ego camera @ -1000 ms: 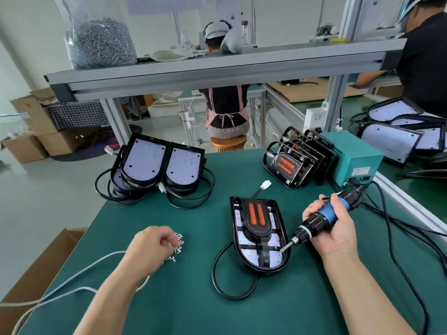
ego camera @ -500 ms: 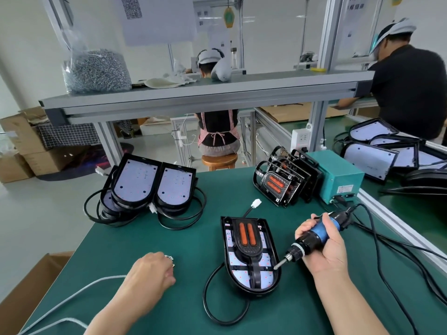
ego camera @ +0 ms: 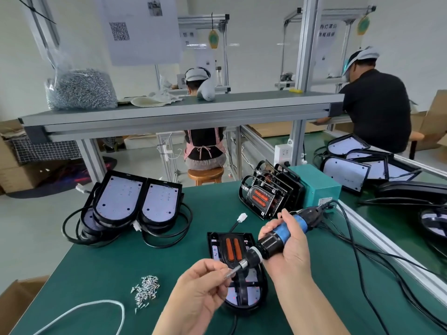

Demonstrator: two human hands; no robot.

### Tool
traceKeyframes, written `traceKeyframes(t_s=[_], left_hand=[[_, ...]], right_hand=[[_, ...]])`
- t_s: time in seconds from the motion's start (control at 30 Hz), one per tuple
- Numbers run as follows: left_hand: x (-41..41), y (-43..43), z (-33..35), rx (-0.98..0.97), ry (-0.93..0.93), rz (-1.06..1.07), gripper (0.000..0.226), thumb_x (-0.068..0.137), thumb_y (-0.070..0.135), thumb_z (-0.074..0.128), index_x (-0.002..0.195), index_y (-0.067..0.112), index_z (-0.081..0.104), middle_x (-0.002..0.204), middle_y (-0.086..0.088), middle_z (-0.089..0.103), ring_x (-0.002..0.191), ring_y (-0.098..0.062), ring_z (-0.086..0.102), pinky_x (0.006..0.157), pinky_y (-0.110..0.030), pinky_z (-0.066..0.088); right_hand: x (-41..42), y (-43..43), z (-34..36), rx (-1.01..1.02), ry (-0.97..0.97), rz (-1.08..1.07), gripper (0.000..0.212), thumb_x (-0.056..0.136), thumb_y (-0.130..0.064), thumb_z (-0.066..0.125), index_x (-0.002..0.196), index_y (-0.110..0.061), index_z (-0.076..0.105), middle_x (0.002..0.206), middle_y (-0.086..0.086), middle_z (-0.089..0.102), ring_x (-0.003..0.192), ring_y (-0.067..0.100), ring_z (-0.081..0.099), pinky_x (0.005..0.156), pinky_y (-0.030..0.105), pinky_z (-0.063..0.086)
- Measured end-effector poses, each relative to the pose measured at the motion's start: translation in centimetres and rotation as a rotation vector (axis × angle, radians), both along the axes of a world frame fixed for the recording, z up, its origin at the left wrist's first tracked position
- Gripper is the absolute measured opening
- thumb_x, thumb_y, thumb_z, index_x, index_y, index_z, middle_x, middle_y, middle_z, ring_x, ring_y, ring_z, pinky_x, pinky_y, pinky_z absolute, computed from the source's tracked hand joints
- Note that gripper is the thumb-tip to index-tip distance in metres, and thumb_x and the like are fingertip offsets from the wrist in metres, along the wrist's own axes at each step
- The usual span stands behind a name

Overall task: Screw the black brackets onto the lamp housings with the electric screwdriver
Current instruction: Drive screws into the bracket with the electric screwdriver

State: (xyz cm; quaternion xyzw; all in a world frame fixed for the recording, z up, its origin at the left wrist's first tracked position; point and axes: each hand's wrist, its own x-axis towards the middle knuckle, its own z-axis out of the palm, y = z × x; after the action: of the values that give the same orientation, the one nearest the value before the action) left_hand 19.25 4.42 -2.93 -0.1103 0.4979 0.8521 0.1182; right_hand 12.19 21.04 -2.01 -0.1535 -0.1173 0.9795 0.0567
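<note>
Versus half a second ago: left hand (ego camera: 200, 286) is lifted off the screw pile (ego camera: 146, 290), now uncovered on the green mat (ego camera: 108, 257), and brought to the bit (ego camera: 235, 270). The bit tip is pinched between thumb and forefinger; a screw there cannot be confirmed. Electric screwdriver (ego camera: 280, 235) is gripped by the right hand (ego camera: 290, 257). Lamp housing (ego camera: 252, 296) with black bracket (ego camera: 233, 249) lies on the mat directly beneath both hands.
</note>
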Motion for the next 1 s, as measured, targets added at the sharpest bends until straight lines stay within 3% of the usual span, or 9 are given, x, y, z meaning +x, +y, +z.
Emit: traceKeyframes(t_s=[0.1,0.37,0.57,1.0], left_hand=[[0.4,-0.1,0.2,0.112,-0.054,0.023,0.009,0.062,-0.007,0.065,0.067,-0.001,0.062,0.066,-0.020,0.062,0.049,-0.017,0.057,0.045,-0.021,0.050],[1.4,0.2,-0.4,0.134,-0.099,0.059,0.012,0.063,-0.007,0.064,0.072,-0.003,0.058,0.069,-0.023,0.067,0.046,-0.016,0.061,0.042,-0.020,0.050],[2.1,0.6,-1.2,0.142,-0.097,0.136,0.012,0.083,-0.014,0.058,0.075,-0.005,0.058,0.068,-0.024,0.069,0.045,-0.015,0.063,0.040,-0.019,0.050],[2.7,0.7,-2.1,0.162,-0.100,0.204,0.012,0.088,-0.013,0.057,0.079,-0.006,0.059,0.069,-0.023,0.071,0.044,-0.016,0.064,0.043,-0.019,0.052]], right_hand=[[0.1,-0.1,0.6,0.007,-0.011,-0.029,0.023,0.085,-0.012,0.075,0.093,-0.016,0.054,0.062,-0.002,0.056,0.048,0.009,0.053,0.049,0.022,0.049],[0.5,-0.2,0.5,0.044,-0.040,-0.064,0.023,0.086,-0.010,0.076,0.095,-0.015,0.056,0.062,-0.002,0.056,0.048,0.009,0.053,0.048,0.021,0.051],[0.8,-0.5,0.1,0.079,-0.042,-0.082,0.025,0.085,-0.009,0.077,0.096,-0.015,0.054,0.062,-0.001,0.055,0.048,0.009,0.052,0.049,0.023,0.051],[1.0,-0.6,-1.0,0.087,-0.064,-0.107,0.037,0.083,-0.007,0.078,0.108,-0.014,0.051,0.065,0.001,0.055,0.051,0.012,0.053,0.048,0.023,0.051]])
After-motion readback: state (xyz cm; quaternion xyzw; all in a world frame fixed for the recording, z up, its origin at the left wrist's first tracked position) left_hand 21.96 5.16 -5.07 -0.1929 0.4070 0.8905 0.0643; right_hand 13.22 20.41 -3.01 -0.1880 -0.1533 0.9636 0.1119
